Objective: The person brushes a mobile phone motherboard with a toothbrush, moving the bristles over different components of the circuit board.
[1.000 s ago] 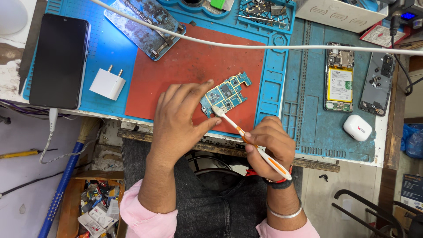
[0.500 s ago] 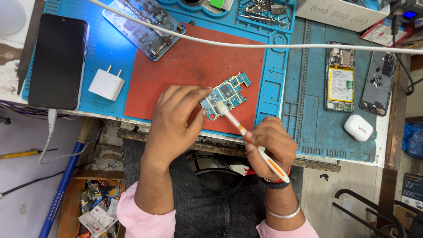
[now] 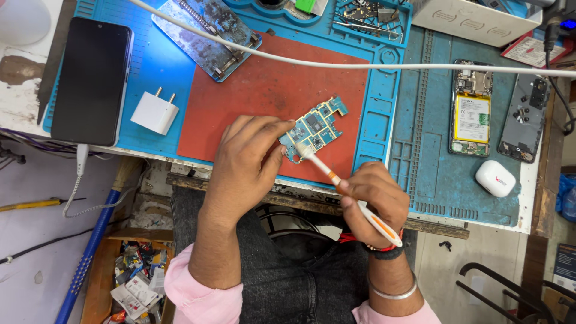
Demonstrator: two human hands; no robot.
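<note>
A small blue-green circuit board [image 3: 318,126] lies on the red mat [image 3: 264,90] near the table's front edge. My left hand [image 3: 249,162] rests on the mat, its fingertips pinning the board's lower left corner. My right hand [image 3: 375,201] grips a white and orange brush [image 3: 348,192] like a pen. The brush head touches the lower part of the board, right beside my left fingertips.
A black phone [image 3: 90,81] on a white charging cable and a white plug adapter [image 3: 155,112] lie at left. A metal fixture [image 3: 207,36] sits at the back. An opened phone [image 3: 471,108], a back cover [image 3: 527,118] and a white earbud case [image 3: 495,178] lie at right. A white cable [image 3: 360,65] crosses above.
The brush head has shifted slightly down and left across the board. My left fingers have stayed on the board's corner.
</note>
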